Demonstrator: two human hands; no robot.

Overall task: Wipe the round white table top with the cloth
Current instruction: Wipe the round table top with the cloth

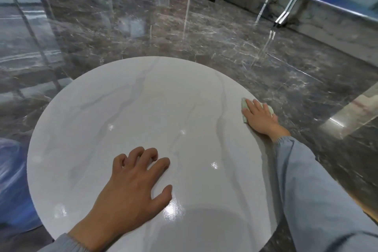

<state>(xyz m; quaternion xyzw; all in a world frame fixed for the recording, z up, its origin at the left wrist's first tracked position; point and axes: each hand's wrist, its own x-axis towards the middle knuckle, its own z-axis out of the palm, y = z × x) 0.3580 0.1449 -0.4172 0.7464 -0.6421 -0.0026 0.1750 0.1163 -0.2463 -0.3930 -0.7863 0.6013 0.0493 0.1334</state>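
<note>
Nearest, the left hand point(133, 178) rests on the white table point(122, 108), fingers spread and lightly bent, holding nothing. Farther off, at the table's right edge, the right hand point(258, 117) presses flat, fingers straight, on the pale green cloth point(244, 104), which shows beyond its fingertips.

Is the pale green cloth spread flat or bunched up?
Bunched up: the pale green cloth shows only as small crumpled edges around the right hand pressing it.

Pale grey-blue long sleeves point(306, 186) — gathered into elastic cuffs point(283, 141) — leave the left hand point(131, 176) and right hand point(259, 118) bare.
</note>
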